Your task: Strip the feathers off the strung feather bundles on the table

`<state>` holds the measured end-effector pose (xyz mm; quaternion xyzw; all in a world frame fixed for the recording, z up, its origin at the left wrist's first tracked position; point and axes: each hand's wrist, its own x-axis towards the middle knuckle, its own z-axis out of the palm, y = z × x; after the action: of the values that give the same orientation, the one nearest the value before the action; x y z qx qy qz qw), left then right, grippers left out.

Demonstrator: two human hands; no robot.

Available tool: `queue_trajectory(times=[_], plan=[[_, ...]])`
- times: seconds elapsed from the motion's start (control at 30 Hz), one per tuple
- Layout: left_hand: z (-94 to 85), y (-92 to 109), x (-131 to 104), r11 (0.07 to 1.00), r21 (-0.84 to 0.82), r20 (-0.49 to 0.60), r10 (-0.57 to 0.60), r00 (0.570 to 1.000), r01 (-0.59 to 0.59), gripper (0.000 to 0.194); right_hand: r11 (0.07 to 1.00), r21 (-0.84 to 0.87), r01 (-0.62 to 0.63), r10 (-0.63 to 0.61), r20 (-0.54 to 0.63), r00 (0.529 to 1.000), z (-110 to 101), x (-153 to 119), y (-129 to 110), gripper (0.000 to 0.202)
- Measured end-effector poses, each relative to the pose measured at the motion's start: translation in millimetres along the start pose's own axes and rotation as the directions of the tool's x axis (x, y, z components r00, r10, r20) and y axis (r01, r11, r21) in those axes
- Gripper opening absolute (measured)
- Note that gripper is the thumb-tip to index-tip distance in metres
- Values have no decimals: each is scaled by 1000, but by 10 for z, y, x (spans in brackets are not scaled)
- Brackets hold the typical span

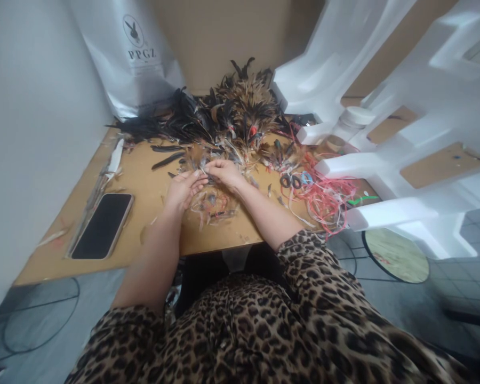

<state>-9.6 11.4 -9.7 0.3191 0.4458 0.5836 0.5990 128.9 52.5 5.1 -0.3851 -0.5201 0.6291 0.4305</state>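
Note:
My left hand (184,189) and my right hand (225,173) meet over the near part of the table, fingertips almost touching. Both pinch at the base of a small bunch of brown feathers (195,156), its quills partly hidden by my fingers. Dark loose feathers (168,160) lie just left of the bunch. Below my hands is a loose scatter of feather scraps and thin reddish strands (213,204). Beyond them rises a big heap of brown and black feathers (244,104).
A phone (103,226) lies at the left on the tabletop (148,197). Scissors (290,181) and tangled pink string (330,200) are at the right, beside white foam pieces (384,165). Behind stand a silver-white bag (140,80) and a white jar (356,120). A round stool (396,256) is below.

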Motion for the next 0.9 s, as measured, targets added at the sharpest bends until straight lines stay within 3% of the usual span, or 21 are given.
queue_trajectory(times=[0.27, 0.43, 0.7, 0.9], plan=[[26, -19, -6, 1000, 1, 2, 16, 1000, -16, 15, 991, -90, 103, -105, -12, 994, 55, -22, 7, 15], [31, -18, -3, 1000, 14, -20, 26, 999, -26, 12, 982, -155, 105, -110, -23, 994, 66, -34, -13, 15], [6, -37, 23, 999, 17, -11, 43, 999, -43, 11, 1000, -10, 5, -5, 12, 1000, 30, -11, 29, 21], [0, -43, 23, 998, 20, 18, 54, 998, -55, 11, 999, -13, 31, -31, 19, 999, 42, -34, 11, 25]])
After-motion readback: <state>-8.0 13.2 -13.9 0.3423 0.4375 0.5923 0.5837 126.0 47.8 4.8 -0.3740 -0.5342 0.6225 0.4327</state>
